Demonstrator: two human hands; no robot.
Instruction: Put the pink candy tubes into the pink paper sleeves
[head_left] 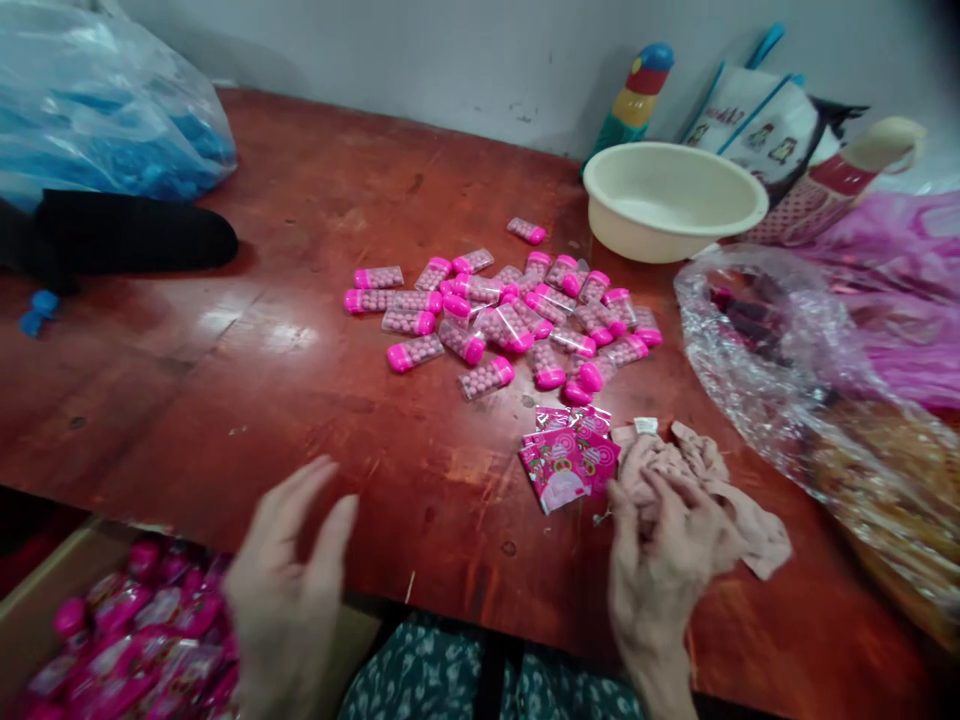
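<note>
Blurred a little, my left hand (292, 580) hovers near the front edge of the table with thumb and fingers apart and nothing between them. My right hand (664, 555) lies over a crumpled beige cloth (757, 525), its fingertips touching the cloth and the thumb apart from the fingers. Just left of that hand is a small stack of pink printed sachets or labels (566, 465). Beyond the stack, many clear little tubes with pink caps (487, 378), filled with pale pink beads, lie in a loose pile.
An open box of pink-wrapped packs (142, 650) stands below the table's left front. A cream basin (667, 215), a colourful bottle (634, 100) and a clear plastic bag (825, 400) occupy the right. At left are a blue-filled bag (112, 120) and a black-sleeved arm (135, 232).
</note>
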